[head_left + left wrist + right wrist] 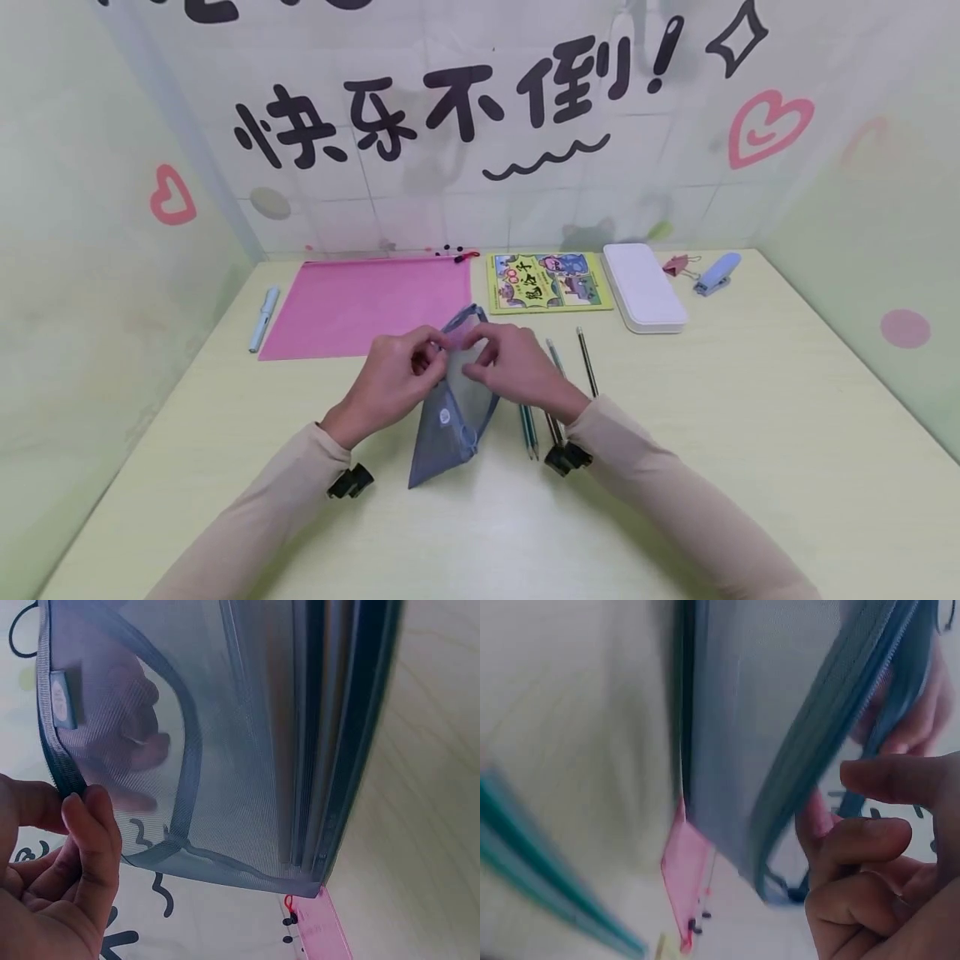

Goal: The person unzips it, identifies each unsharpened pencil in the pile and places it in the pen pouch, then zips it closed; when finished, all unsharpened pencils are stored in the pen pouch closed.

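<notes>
A blue-grey mesh zip pouch (444, 429) stands tilted on the table between both hands, its zipped side gaping. My left hand (396, 375) pinches one edge of the opening between thumb and fingers. Long dark and brown sticks (315, 735), which look like pencils, show through the mesh in the left wrist view. At the opposite edge, my right hand (517, 362) has its thumb and forefinger apart, with nothing visible between them. Its other fingers (855, 900) bend loosely beside the zip edge. Green pencils (529, 433) lie on the table by the right wrist.
Behind the pouch lie a pink zip folder (367, 308) and a yellow picture booklet (550, 283). A white case (645, 287), a pink binder clip (677, 265) and a blue stapler (717, 273) sit back right. A light-blue pen (264, 319) is far left; a dark pencil (587, 358) lies right.
</notes>
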`<state>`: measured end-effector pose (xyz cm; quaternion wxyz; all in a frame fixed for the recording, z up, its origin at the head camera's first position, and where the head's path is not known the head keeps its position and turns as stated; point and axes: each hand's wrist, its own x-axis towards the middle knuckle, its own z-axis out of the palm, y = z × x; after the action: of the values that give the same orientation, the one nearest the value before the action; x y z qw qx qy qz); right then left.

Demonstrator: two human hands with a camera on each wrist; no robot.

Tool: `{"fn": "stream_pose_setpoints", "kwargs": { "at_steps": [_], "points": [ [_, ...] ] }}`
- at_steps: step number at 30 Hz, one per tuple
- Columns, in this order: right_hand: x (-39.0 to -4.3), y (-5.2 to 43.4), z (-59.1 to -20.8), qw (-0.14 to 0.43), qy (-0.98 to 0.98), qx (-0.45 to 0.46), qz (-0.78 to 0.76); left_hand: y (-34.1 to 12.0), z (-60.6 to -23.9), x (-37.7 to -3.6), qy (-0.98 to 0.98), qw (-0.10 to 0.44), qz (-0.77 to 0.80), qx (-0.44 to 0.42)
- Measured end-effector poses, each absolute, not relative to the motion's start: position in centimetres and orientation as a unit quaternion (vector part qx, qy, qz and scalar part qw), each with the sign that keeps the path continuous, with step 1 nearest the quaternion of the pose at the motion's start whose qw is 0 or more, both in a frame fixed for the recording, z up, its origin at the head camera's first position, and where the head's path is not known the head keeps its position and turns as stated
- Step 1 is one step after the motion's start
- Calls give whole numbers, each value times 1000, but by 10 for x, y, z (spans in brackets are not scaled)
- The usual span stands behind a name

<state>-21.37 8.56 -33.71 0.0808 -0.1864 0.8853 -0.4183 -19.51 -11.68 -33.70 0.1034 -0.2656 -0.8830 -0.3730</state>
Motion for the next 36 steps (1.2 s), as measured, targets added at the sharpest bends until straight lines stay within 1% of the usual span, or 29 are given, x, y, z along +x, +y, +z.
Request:
{"fn": "stream_pose_setpoints", "kwargs": {
  "at_steps": [5, 7, 11, 15, 20, 24, 30, 33, 36],
  "points": [
    [-220, 126, -334, 36, 909, -169, -380, -119, -337, -195, -885, 106, -373, -256],
    [-226, 148, -337, 30, 924, -156, -348, -119, -337, -196, -885, 103, -375, -255],
    [-238, 189, -351, 33, 952, -140, -269, -119, -338, -197, -885, 103, -373, -257],
    [-245, 211, -362, 60, 966, -123, -217, -118, -338, -197, -884, 103, -373, -262],
    [-247, 217, -368, 115, 966, -105, -208, -116, -339, -199, -883, 98, -380, -259],
    [-248, 213, -367, 140, 958, -92, -231, -116, -338, -199, -881, 97, -388, -252],
    [-249, 211, -366, 156, 949, -82, -263, -117, -338, -199, -879, 80, -401, -244],
    [-245, 203, -363, 160, 931, -82, -318, -118, -338, -198, -880, 77, -403, -239],
    [-236, 186, -357, 159, 907, -101, -377, -118, -338, -197, -881, 80, -405, -231]
  ]
}}
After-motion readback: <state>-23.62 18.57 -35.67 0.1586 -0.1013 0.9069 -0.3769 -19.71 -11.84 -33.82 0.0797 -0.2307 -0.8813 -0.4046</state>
